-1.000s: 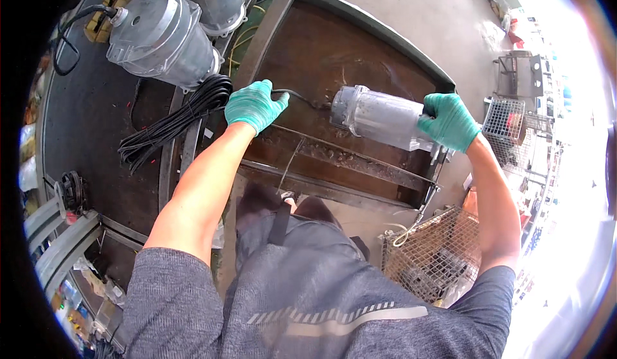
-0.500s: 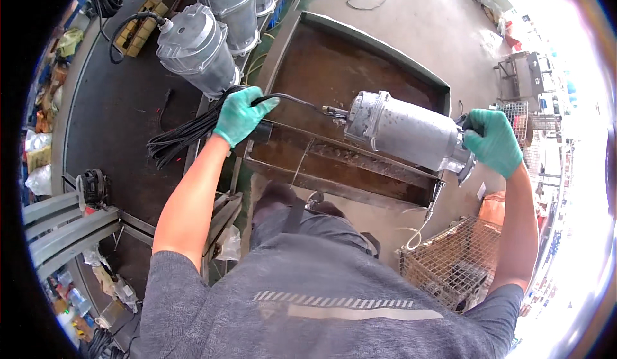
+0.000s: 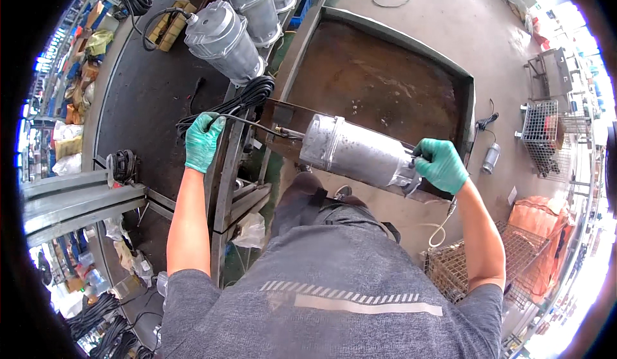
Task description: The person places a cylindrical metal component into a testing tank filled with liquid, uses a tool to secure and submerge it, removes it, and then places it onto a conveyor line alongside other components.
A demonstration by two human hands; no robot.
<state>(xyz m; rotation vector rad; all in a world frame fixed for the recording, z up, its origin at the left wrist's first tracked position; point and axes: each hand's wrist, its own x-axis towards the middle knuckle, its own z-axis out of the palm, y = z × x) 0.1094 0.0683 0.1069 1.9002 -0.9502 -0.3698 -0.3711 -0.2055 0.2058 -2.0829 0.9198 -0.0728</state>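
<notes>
A grey cylindrical metal motor housing [image 3: 357, 151], wet with drops, lies tilted above the near edge of a dark tank. My right hand [image 3: 441, 166], in a green glove, is closed round the fitting at its right end. From its left end a black cable [image 3: 250, 124] runs to my left hand [image 3: 201, 143], also green-gloved, whose fingers are closed on it. The rest of that cable sits in a coil [image 3: 254, 95] just beyond my left hand, on the bench edge. My fingertips on the fitting are partly hidden.
The metal tank [image 3: 379, 63] has a raised rim and brown, wet-looking insides. Upright grey housings [image 3: 225, 41] stand at the far left on the dark bench [image 3: 151, 95], near a yellow box [image 3: 172, 25]. A wire basket [image 3: 463, 256] is at lower right.
The housing and both hands have moved left and nearer to my body. The cable coil now rests farther up, by the bench edge, and my left hand has shifted away from it.
</notes>
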